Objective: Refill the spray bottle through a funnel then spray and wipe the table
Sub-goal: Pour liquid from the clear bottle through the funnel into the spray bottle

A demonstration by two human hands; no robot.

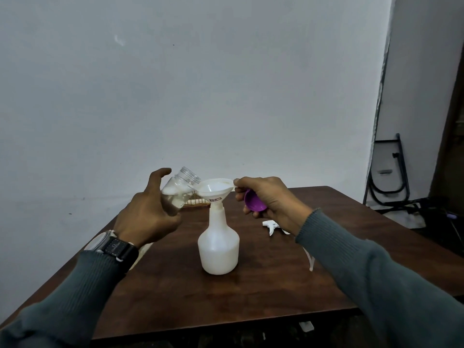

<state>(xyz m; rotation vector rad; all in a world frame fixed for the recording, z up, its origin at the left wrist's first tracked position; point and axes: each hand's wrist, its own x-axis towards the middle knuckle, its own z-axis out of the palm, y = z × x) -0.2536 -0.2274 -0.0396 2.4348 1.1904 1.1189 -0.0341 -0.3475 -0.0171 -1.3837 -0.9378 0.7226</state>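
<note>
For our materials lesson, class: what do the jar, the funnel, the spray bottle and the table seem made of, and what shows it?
The jar: clear, glossy, threaded neck; glass or clear plastic, cannot tell. The funnel: white, smooth, slightly translucent; likely plastic. The spray bottle: milky, matte white; likely plastic. The table: dark brown, faint grain, soft sheen; probably finished wood or veneer.
</note>
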